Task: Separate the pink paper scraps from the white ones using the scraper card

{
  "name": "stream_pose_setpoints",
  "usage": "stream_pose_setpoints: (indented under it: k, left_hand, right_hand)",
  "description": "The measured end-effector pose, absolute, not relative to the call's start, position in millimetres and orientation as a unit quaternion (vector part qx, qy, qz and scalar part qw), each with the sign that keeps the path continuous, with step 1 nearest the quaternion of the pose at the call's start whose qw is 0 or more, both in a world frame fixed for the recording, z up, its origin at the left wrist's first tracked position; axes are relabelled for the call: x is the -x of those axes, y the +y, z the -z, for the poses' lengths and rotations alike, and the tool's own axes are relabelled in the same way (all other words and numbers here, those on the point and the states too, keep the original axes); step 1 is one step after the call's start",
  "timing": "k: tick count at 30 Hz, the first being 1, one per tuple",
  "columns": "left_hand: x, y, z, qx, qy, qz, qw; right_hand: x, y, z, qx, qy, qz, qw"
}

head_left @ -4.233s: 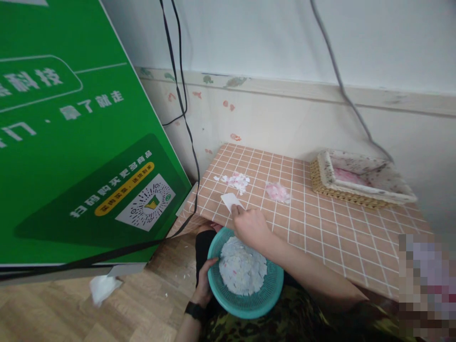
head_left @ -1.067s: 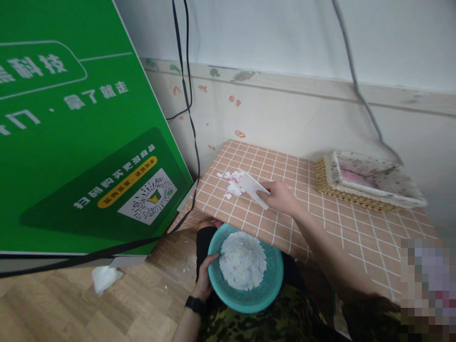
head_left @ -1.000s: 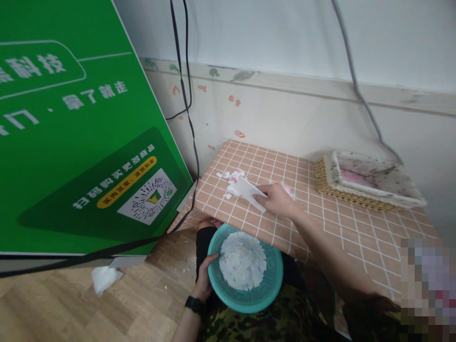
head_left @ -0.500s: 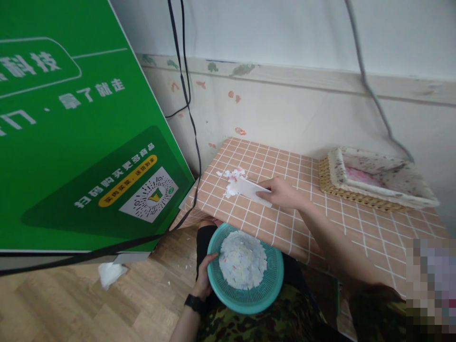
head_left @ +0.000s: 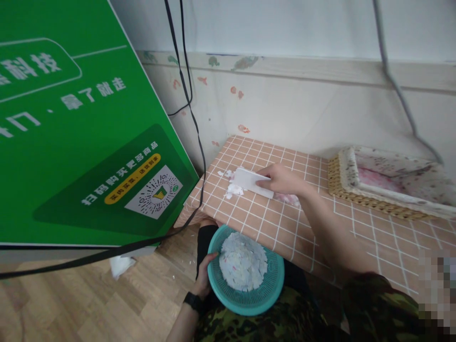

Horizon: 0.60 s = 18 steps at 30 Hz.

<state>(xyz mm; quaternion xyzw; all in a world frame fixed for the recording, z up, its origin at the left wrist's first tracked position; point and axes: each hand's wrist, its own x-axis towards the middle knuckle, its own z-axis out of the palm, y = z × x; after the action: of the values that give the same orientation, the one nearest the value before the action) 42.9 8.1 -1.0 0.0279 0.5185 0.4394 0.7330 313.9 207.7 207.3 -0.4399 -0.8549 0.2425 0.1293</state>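
My right hand (head_left: 283,180) is closed on a flat white rectangular card (head_left: 251,182), held low over the table. White paper scraps (head_left: 233,191) lie at the card's left end, some of them partly hidden under it. Pinkish scraps (head_left: 288,198) show just below my right hand. On my lap rests a round teal plastic basket (head_left: 245,308), heaped with small pale paper pieces (head_left: 244,261). My left hand (head_left: 204,275), with a black band on its wrist, grips the basket's left rim, thumb on top.
A wicker basket (head_left: 377,204) with a patterned cloth lining stands at the table's back right. The checked tablecloth (head_left: 256,218) covers the table. At left rises a large green panel (head_left: 89,118), with black cables (head_left: 192,118) hanging beside it. White plastic (head_left: 121,266) lies on the floor.
The white card has shifted slightly away from me and now covers part of the scraps. Pinkish scraps have come into sight beneath my right hand. My left hand stays on the basket.
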Motion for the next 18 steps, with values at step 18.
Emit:
stream_pose_setpoints:
  k: [18]
  left_hand:
    - [-43.9, 9.1, 2.9, -0.034, 0.542, -0.422, 0.726]
  right_hand:
    - [-335.4, 211.4, -211.5, 0.414, -0.861, -0.281, 0.09]
